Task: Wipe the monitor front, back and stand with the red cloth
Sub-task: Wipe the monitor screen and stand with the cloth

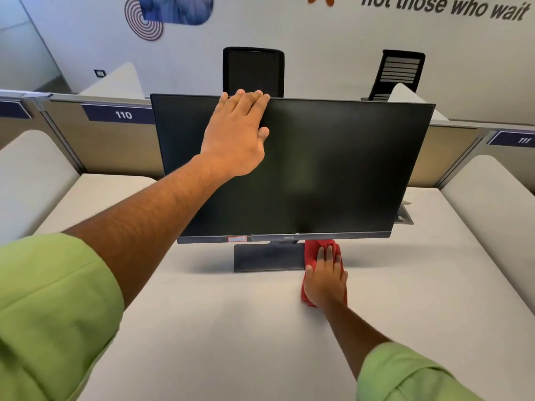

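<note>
Low and right of centre, the right hand (325, 280) lies flat, fingers straight, pressing the red cloth (312, 251) against the right end of the flat dark stand (267, 257) on the pale tabletop (231, 328). The left hand (236, 134) hooks its grip over the monitor (333, 169) top edge (matte black screen, BenQ logo on its lower bezel). Partition labels read 110 (123, 114) and 111 (523, 140).

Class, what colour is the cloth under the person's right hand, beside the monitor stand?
Red. The cloth shows in the head view, under the right hand.
</note>
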`<state>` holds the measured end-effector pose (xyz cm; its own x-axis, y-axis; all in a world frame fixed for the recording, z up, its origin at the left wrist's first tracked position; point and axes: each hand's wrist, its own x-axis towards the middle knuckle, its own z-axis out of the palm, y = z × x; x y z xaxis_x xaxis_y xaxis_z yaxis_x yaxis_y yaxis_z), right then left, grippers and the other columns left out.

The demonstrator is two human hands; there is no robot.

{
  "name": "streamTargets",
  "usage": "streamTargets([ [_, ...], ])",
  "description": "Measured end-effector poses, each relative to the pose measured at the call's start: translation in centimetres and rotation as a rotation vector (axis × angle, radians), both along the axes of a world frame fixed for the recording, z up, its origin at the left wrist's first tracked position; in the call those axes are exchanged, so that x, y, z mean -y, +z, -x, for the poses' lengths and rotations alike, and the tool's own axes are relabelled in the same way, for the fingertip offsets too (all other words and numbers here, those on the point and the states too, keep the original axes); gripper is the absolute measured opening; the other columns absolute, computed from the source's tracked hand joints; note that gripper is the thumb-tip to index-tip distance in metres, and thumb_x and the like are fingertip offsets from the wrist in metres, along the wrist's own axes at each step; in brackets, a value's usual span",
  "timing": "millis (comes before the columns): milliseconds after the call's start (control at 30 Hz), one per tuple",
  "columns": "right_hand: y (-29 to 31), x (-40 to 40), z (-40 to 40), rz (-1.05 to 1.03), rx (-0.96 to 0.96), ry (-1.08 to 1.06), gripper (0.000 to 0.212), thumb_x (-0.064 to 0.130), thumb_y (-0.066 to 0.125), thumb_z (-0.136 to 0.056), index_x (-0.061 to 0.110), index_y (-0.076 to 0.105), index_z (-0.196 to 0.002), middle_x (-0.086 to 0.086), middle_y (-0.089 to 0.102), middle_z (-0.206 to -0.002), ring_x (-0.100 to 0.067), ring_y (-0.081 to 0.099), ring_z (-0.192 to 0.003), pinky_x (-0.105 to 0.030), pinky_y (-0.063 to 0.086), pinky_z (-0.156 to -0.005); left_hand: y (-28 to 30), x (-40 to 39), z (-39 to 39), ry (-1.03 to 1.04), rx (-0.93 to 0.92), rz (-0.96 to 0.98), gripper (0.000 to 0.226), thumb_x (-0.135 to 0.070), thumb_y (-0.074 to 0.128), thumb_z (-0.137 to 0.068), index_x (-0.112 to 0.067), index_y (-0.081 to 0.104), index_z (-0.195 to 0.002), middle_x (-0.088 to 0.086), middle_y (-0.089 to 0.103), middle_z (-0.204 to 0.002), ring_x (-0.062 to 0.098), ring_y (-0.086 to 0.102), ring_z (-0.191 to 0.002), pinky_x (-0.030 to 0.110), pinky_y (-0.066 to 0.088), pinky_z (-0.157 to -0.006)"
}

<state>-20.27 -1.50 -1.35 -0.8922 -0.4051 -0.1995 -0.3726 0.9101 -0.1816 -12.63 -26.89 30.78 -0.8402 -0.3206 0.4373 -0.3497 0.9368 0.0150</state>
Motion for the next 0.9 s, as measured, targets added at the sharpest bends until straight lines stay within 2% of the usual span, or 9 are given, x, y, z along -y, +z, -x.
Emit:
streamTargets([
  [67, 0.7, 2.7, -0.7, -0.021, 0.053, -0.061, 0.075, 0.051, 0.019, -0.111, 0.013, -0.017, -0.165, -0.014, -0.016, -0.175, -0.044, -0.006, -0.161, -0.057, 0.009, -0.13, 0.0, 0.0, 0.0, -0.004, -0.006, -0.002, 0.061, -0.035, 0.039, -0.105, -0.018, 0.017, -0.16, 0.002, 0.023, -0.165, 0.028, 0.015, -0.154, 0.045, 0.006, -0.127],
  [133, 1.1, 5.0, -2.3, -0.022, 0.059, -0.005, 0.076, 0.05, 0.019, -0.111, 0.011, -0.021, -0.164, -0.016, -0.021, -0.173, -0.046, -0.012, -0.16, -0.058, 0.005, -0.13, -0.1, 0.0, 0.0, -0.012, -0.012, -0.012, 0.061, -0.034, 0.039, -0.105, -0.018, 0.017, -0.16, 0.002, 0.022, -0.165, 0.028, 0.014, -0.154, 0.045, 0.005, -0.127],
  [333, 0.7, 9.7, -8.8, -0.023, 0.061, 0.3, 0.076, 0.053, 0.02, -0.111, 0.018, -0.023, -0.163, -0.007, -0.028, -0.17, -0.039, -0.02, -0.159, -0.058, -0.004, -0.129, -0.5, 0.2, 0.1, -0.007, -0.03, -0.019, 0.063, -0.034, 0.041, -0.105, -0.018, 0.016, -0.16, 0.002, 0.021, -0.166, 0.028, 0.013, -0.154, 0.045, 0.006, -0.127],
  [500, 0.9, 9.5, -7.7, -0.02, 0.032, 0.618, 0.071, 0.052, 0.023, -0.112, 0.029, -0.019, -0.164, 0.009, -0.031, -0.167, -0.024, -0.031, -0.155, -0.052, -0.008, -0.131, -0.6, 0.0, 0.4, 0.001, -0.032, 0.001, 0.063, -0.033, 0.041, -0.105, -0.017, 0.016, -0.16, 0.003, 0.02, -0.166, 0.029, 0.012, -0.154, 0.046, 0.007, -0.127],
  [567, 1.2, 9.4, -7.2, 0.001, 0.042, 0.7, 0.068, 0.05, 0.026, -0.113, 0.032, -0.012, -0.167, 0.011, -0.024, -0.171, -0.022, -0.027, -0.158, -0.053, -0.005, -0.131, -0.5, -0.1, 0.7, 0.008, -0.036, 0.001, 0.063, -0.033, 0.041, -0.105, -0.017, 0.016, -0.16, 0.004, 0.021, -0.165, 0.029, 0.013, -0.154, 0.046, 0.008, -0.127],
  [700, 0.9, 9.4, -8.6, 0.058, 0.057, 0.898, 0.062, 0.048, 0.034, -0.112, 0.038, 0.006, -0.167, 0.011, 0.002, -0.177, -0.021, -0.01, -0.163, -0.049, -0.007, -0.13, -0.7, -0.1, 0.8, 0.019, -0.039, 0.012, 0.064, -0.033, 0.042, -0.105, -0.017, 0.015, -0.16, 0.004, 0.02, -0.166, 0.029, 0.013, -0.154, 0.046, 0.007, -0.127],
  [900, 0.7, 5.8, -9.9, 0.116, 0.072, 0.955, 0.058, 0.05, 0.038, -0.111, 0.042, 0.018, -0.165, 0.016, 0.01, -0.176, -0.017, 0.003, -0.164, -0.042, -0.002, -0.129, -0.6, 0.0, 0.2, 0.017, -0.005, 0.019, 0.064, -0.034, 0.04, -0.105, -0.017, 0.012, -0.161, 0.004, 0.016, -0.167, 0.029, 0.009, -0.155, 0.045, 0.004, -0.127],
])
